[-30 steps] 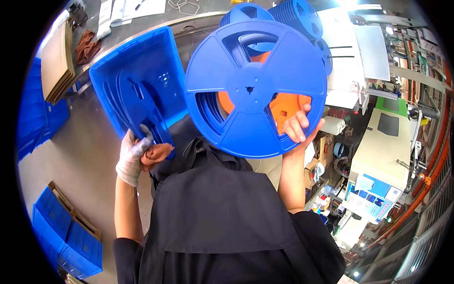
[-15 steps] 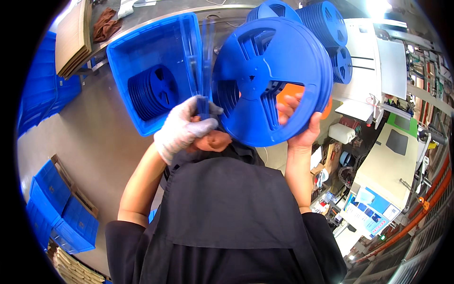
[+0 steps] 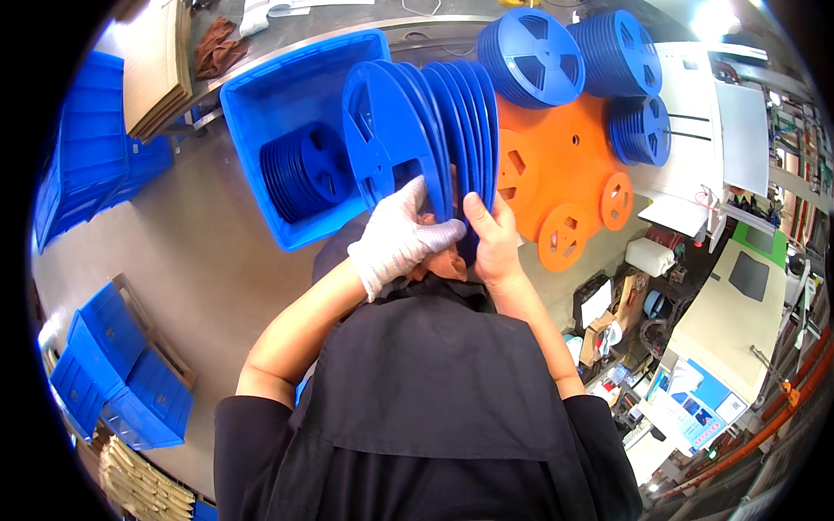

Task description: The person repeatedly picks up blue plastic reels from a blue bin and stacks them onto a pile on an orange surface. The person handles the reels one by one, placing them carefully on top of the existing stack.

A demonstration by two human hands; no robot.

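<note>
In the middle I hold a bunch of blue plastic reels, turned nearly edge-on. My left hand (image 3: pixel 395 236), in a white knit glove, grips the left group of reels (image 3: pixel 378 117). A brown cloth (image 3: pixel 443 263) shows under its fingers. My bare right hand (image 3: pixel 493 239) is closed on the right group of reels (image 3: pixel 469 113), thumb on the rims; its other fingers are partly hidden. Between the two groups is a narrow gap at the top. Behind them stands a blue bin (image 3: pixel 248 130) with a row of reels (image 3: pixel 304 174) lying inside.
At the right is an orange turntable (image 3: pixel 573 139) with smaller round orange plates (image 3: pixel 563 237). Reel stacks (image 3: pixel 532 59) stand around its far side. Cardboard sheets (image 3: pixel 156 69) and a brown rag (image 3: pixel 217 48) lie at the far left. Blue crates (image 3: pixel 130 365) are stacked at left.
My right hand has moved left, and its reels have turned from face-on to edge-on beside those in my left hand. The orange turntable has come into view. The whole view has shifted slightly.
</note>
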